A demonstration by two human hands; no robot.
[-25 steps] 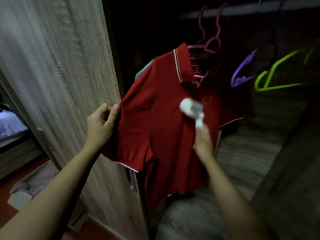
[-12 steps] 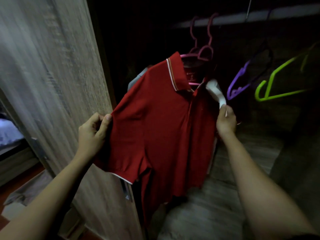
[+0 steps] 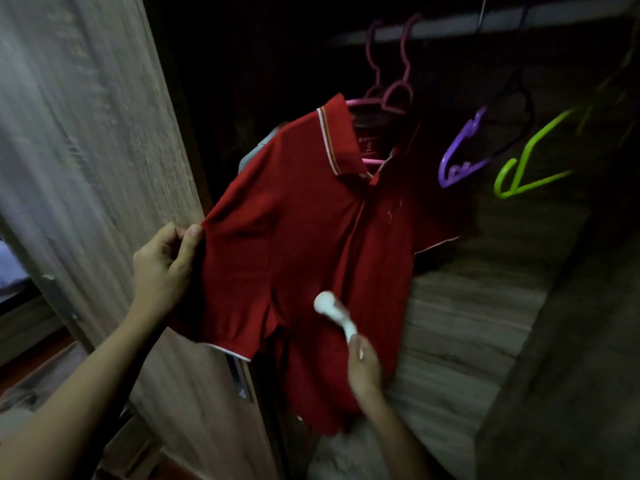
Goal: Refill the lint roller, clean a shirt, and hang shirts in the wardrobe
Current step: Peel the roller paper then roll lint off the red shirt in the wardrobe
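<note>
Hanging shirt: a red polo shirt (image 3: pixel 304 244) is hanging in the middle of the frame from a pink hanger (image 3: pixel 372 105), its white-striped collar sitting toward the upper centre.
Left hand: the left hand (image 3: pixel 162 265), at centre left, is pinching the shirt's sleeve edge, its grip clenched on the fabric and pulling the sleeve out toward the wooden door.
Right hand: the right hand (image 3: pixel 363 368), lower centre, is grasping the handle of a white lint roller (image 3: pixel 334 315), its grip closed around the handle's lower end.
Lint roller: its white head is pointing up and left and is lying against the shirt's front, just below the sleeve; motion blur is softening its outline.
Wardrobe door: a pale wood-grain wardrobe door (image 3: pixel 104 168) is filling the left side of the frame.
Rail: a wardrobe rail (image 3: pixel 519 20) is running across the upper right, carrying the pink hanger.
Other hangers: a purple hanger (image 3: pixel 457 161) and a green hanger (image 3: pixel 526 164) are hanging bare at the right of the shirt.
Behind the shirt: a sliver of grey garment (image 3: pixel 256 148) is showing at the shirt's left shoulder.
</note>
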